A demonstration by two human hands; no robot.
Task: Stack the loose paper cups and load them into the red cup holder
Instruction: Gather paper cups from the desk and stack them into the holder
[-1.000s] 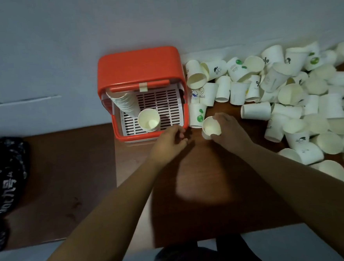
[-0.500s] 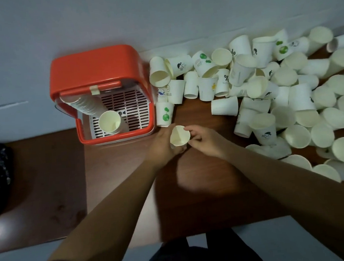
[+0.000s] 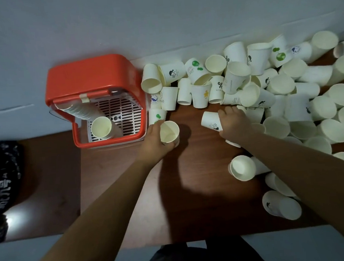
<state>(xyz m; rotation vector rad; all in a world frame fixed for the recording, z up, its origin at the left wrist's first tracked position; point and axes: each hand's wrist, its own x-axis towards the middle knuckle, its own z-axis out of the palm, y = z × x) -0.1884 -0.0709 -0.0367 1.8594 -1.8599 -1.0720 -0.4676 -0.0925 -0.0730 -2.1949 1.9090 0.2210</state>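
- The brown table [image 3: 201, 189] runs along a pale wall [image 3: 159, 19], and everything sits on it.
- A pile of loose cups [image 3: 300, 109] covers the right half of the table, from the wall down to the near edge. Most lie on their sides or tilted, some plain and some with small green or black prints.
- The red cup holder [image 3: 88, 75] stands at the table's left end against the wall, just beside the pile's leftmost cups. Its open front faces the person and shows a white slatted floor.
- A stack of cups [image 3: 78, 110] leans inside the holder, from the upper left corner down to the floor, with its open mouth facing up.
- A dark patterned cloth [image 3: 1, 179] lies off to the far left, on a lower surface.
- The right hand [image 3: 233, 124] reaches to the pile's near-left edge. Its fingers curl over a printed cup [image 3: 210, 120] that lies on its side, base pointing left.
- The left hand [image 3: 153, 141] is just right of the holder's front corner. Its fingers wrap round an upright cup [image 3: 169, 131] with its mouth facing up.
- A single cup [image 3: 242, 167] lies beside the right forearm.
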